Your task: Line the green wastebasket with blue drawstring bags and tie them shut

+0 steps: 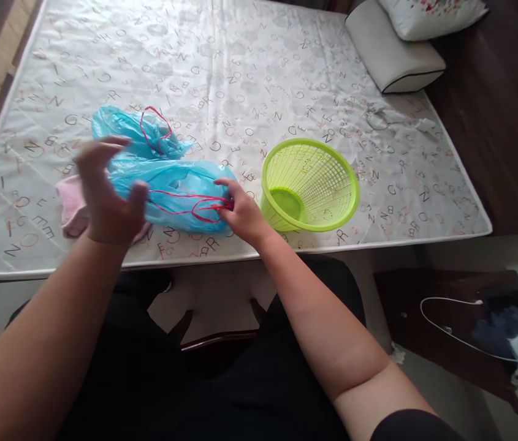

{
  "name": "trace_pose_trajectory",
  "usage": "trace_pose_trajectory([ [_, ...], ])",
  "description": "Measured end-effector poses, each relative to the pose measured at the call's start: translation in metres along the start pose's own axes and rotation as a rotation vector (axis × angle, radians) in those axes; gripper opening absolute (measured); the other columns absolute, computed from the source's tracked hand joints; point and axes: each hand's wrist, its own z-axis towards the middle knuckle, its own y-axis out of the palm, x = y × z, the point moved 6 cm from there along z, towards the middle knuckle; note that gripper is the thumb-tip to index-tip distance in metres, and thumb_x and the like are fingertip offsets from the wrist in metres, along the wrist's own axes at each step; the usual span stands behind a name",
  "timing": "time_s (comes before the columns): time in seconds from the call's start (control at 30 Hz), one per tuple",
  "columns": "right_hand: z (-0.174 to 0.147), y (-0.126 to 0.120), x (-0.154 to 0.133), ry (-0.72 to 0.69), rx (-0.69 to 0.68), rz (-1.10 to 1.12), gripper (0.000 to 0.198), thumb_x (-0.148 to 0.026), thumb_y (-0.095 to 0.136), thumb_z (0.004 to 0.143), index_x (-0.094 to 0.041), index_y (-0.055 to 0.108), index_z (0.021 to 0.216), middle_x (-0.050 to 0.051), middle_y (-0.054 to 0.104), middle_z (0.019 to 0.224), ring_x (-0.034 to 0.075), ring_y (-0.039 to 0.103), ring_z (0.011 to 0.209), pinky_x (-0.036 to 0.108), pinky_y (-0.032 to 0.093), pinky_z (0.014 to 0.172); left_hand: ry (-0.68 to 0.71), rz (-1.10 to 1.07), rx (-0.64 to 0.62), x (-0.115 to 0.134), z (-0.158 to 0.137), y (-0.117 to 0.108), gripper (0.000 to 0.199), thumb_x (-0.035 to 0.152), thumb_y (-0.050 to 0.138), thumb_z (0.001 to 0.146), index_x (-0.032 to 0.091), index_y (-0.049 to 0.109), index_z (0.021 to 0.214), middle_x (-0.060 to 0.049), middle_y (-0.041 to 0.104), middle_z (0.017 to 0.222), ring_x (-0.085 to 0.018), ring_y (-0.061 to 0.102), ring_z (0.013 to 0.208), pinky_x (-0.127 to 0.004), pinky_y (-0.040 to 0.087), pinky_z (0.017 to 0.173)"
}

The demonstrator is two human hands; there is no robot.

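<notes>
A blue plastic drawstring bag (180, 174) lies spread on the mattress in front of me. My right hand (243, 211) pinches its red drawstring (203, 208) at the right end. Over the left end of the bag hovers my left hand (111, 196), slightly blurred, with thumb and fingers apart and nothing in them. Behind it sits a second blue bag (125, 125), crumpled, with a red string loop on top. A pink cloth (72, 202) is partly hidden beneath my left hand. Just right of my right hand, a green mesh basket (353, 190) leans over, its open top facing me.
The letter-printed mattress (249, 73) ends in a front edge close to my lap. At the back right are a beige pillow (392, 52) and a white cushion (433, 15). A low dark table (424, 331) with a white cable and cloths stands at lower right.
</notes>
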Motion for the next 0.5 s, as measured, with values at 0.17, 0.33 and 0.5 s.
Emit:
trace_pose_trajectory([
  [0.17, -0.002, 0.007, -0.010, -0.034, -0.006, 0.068, 0.057, -0.038, 0.073, 0.098, -0.029, 0.053, 0.151, 0.004, 0.070, 0.115, 0.018, 0.064, 0.091, 0.035, 0.059, 0.090, -0.054, 0.065, -0.698, -0.015, -0.031, 0.055, 0.075, 0.044, 0.082, 0.083, 0.023, 0.058, 0.152, -0.015, 0.074, 0.133, -0.034, 0.071, 0.123, -0.048, 0.054, 0.110],
  [0.33, 0.000, -0.002, -0.006, -0.011, 0.059, 0.093, 0.056, -0.049, 0.074, 0.099, -0.028, 0.055, 0.147, 0.004, 0.069, 0.109, 0.019, 0.065, 0.092, 0.034, 0.059, 0.088, -0.158, 0.238, -0.619, -0.068, -0.027, 0.043, 0.057, 0.031, 0.082, 0.081, 0.026, 0.073, 0.137, -0.011, 0.076, 0.132, -0.033, 0.073, 0.111, -0.051, 0.056, 0.106],
  [0.5, 0.000, -0.007, -0.009, -0.010, 0.015, 0.181, 0.043, -0.053, 0.050, 0.110, -0.025, 0.058, 0.141, 0.004, 0.072, 0.101, 0.019, 0.067, 0.088, 0.035, 0.059, 0.086, -0.396, 0.117, -0.427, -0.099, -0.019, 0.029, 0.047, 0.051, 0.077, 0.088, 0.014, 0.074, 0.116, -0.017, 0.078, 0.116, -0.034, 0.068, 0.109, -0.054, 0.054, 0.107],
])
